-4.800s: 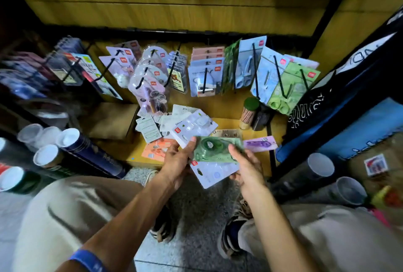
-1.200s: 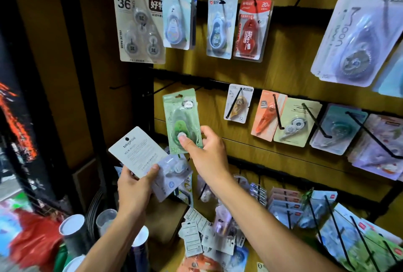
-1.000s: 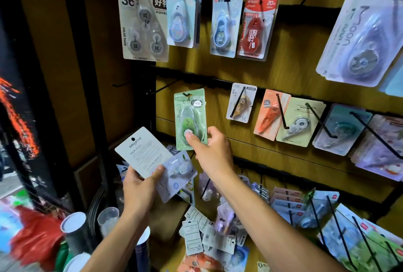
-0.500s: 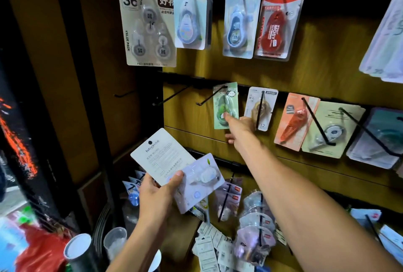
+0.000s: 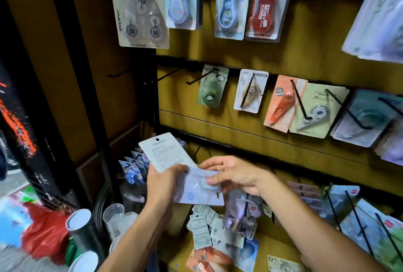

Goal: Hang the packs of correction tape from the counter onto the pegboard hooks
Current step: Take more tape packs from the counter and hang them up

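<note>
A green correction tape pack [image 5: 211,89] hangs on a hook in the middle row of the wooden pegboard [image 5: 283,58]. Below it, my left hand [image 5: 162,181] grips two packs: a white card pack [image 5: 164,153] turned back side out and a pale blue pack [image 5: 197,193] in front of it. My right hand [image 5: 236,173] pinches the pale blue pack at its right side. More loose packs [image 5: 209,228] lie in a heap on the counter [image 5: 272,245] below my hands.
Two bare black hooks [image 5: 168,75] stick out left of the green pack. Other tape packs [image 5: 250,90] fill the rows above and to the right. Long hooks with packs [image 5: 359,223] jut out low right. Cups and tubes [image 5: 82,226] stand low left.
My right hand left the green pack hanging on its hook and came down to the pale blue pack in my left hand, taking hold of it.
</note>
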